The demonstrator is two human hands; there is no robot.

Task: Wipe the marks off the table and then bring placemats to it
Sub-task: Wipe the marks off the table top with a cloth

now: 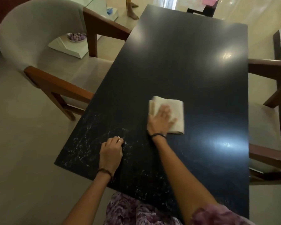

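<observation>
Right hand [161, 120] presses flat on cloth [172, 114] mid-table [185, 46]; left hand [111, 151], fingers curled, rests on marks [88, 143] near the edge.

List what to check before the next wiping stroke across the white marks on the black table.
1. Folded white cloth flat on the glossy black table: ok.
2. Right hand pressing on the cloth, fingers spread: ok.
3. Left hand clear of the stroke: not ok, it rests on the white scattered marks.
4. Marks gone: not ok, the near left corner is still speckled.
5. Cloth damp: cannot tell.
</observation>
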